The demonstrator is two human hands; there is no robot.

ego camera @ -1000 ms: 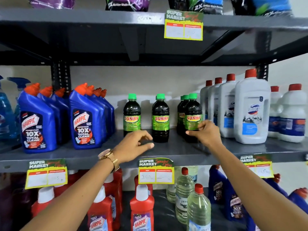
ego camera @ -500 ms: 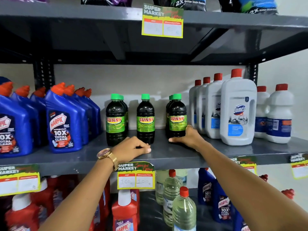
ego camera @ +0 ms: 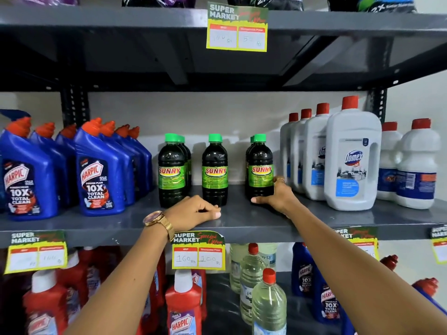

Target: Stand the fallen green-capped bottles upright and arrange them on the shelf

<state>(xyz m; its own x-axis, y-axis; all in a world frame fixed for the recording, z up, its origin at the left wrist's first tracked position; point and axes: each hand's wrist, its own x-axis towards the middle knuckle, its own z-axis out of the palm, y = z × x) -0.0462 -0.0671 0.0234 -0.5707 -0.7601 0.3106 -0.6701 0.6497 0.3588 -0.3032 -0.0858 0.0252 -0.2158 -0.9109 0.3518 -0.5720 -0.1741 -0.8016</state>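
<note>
The grey metal shelf (ego camera: 242, 223) carries every row at chest height. On it, left of the centre Sunny bottle, stand blue Harpic bottles (ego camera: 99, 170) with orange caps; right of it stand white Domex bottles (ego camera: 352, 160) with red caps. Between them the green-capped Sunny bottles all stand upright in three short files: the left Sunny bottle (ego camera: 171, 170) with more behind it, the centre Sunny bottle (ego camera: 214, 169) alone, and the right Sunny bottle (ego camera: 260, 168) with another close behind.

The right hand (ego camera: 275, 195) wraps the lower part of the right Sunny bottle, thumb lying across the front of its base and fingers (ego camera: 279, 181) curled round its right side, touching the label; a ring shows on one finger. The left hand (ego camera: 193, 211) rests on the shelf just in front of the centre Sunny bottle, fingers loosely curled, holding nothing, knuckles near that bottle's base but apart from it. A gold wristwatch (ego camera: 156, 220) sits on that wrist, above the yellow price tag (ego camera: 198, 252) clipped to the shelf edge.
</note>
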